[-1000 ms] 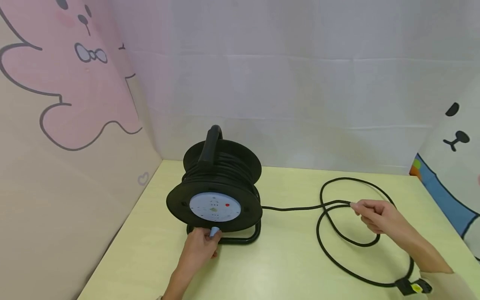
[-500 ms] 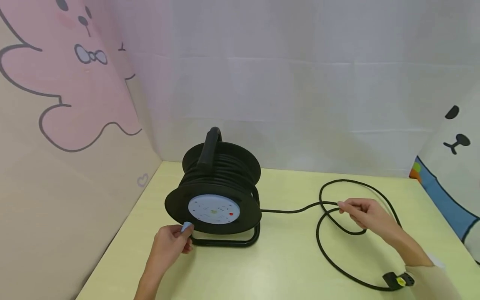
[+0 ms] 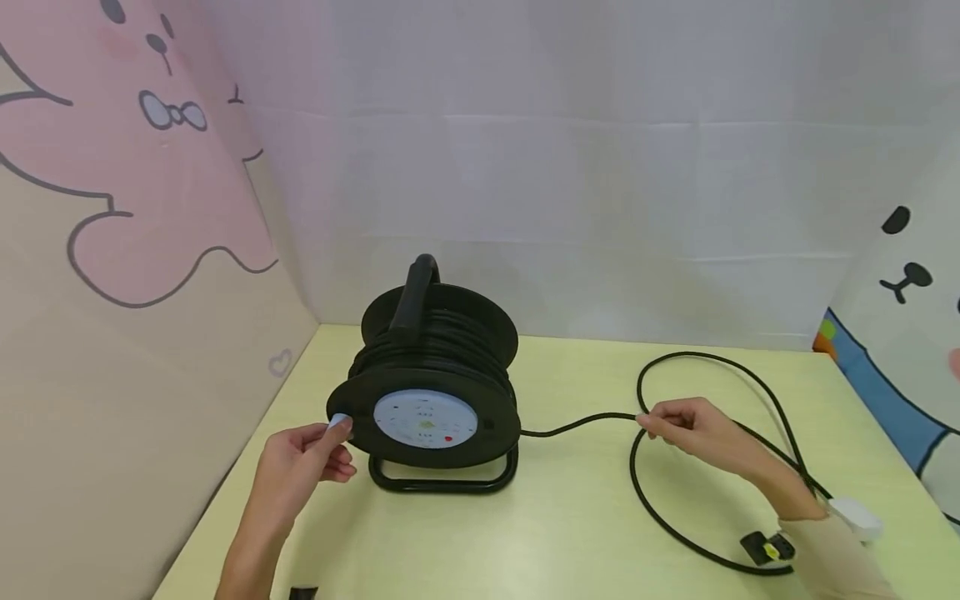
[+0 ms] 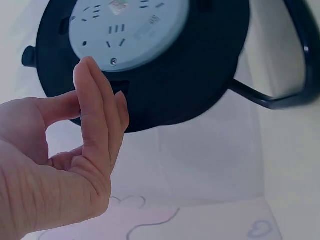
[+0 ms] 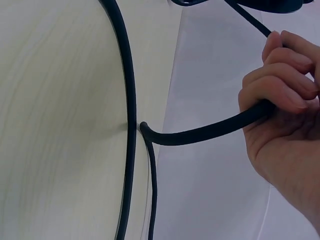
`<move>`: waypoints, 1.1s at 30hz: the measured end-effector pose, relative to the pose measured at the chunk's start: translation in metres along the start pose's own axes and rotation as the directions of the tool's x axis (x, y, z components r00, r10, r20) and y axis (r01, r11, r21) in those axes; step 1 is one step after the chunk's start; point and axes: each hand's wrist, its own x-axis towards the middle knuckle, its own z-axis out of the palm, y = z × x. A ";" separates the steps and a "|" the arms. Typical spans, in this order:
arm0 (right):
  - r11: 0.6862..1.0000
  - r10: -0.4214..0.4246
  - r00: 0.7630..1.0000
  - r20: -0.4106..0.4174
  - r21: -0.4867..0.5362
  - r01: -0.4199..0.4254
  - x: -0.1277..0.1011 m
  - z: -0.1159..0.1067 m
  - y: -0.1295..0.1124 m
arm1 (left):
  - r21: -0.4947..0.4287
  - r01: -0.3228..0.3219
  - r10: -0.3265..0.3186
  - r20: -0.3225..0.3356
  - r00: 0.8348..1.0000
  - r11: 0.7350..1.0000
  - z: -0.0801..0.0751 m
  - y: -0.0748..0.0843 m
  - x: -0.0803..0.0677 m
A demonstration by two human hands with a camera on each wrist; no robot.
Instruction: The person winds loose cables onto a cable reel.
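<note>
Black cable reel (image 3: 431,392) stands upright on its tube stand (image 3: 444,479) at table centre-left, about 10 o'clock from the viewer; drum holds wound black cable, carry handle (image 3: 415,292) on top at 12 o'clock. Pale blue socket plate (image 3: 425,417) faces forward. Small light-blue crank knob (image 3: 339,422) sits at the reel rim's 9 o'clock. Left hand (image 3: 300,458) pinches that knob between thumb and fingertips; left wrist view shows the other fingers (image 4: 97,115) straight beside the reel face. Loose cable (image 3: 577,421) leaves the reel at 3 o'clock and runs right across the yellow-green table (image 3: 570,533). Right hand (image 3: 697,433) grips the cable, fingers (image 5: 272,85) curled round it, lifted just off the table. Behind that hand the cable lies in a big loop (image 3: 712,360) toward 1 o'clock, crossing over itself. Black plug (image 3: 767,547) with yellow sticker lies at 4 o'clock, near the right sleeve (image 3: 840,558). Cartoon panels wall in left and right; white sheet at the back.
</note>
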 end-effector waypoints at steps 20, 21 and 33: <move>0.981 -0.049 0.999 0.008 -0.187 0.050 -0.002 -0.002 0.002 | -0.133 -0.088 0.088 -0.010 0.996 0.987 0.014 0.043 -0.012; 0.979 -0.065 0.998 -0.002 -0.194 0.063 -0.002 -0.002 0.002 | -0.134 -0.088 0.087 -0.014 0.996 0.987 0.014 0.043 -0.012; 0.977 -0.144 0.990 0.010 -0.158 0.144 0.014 0.018 0.000 | -0.100 -0.172 0.169 -0.040 0.985 0.980 0.028 0.052 -0.020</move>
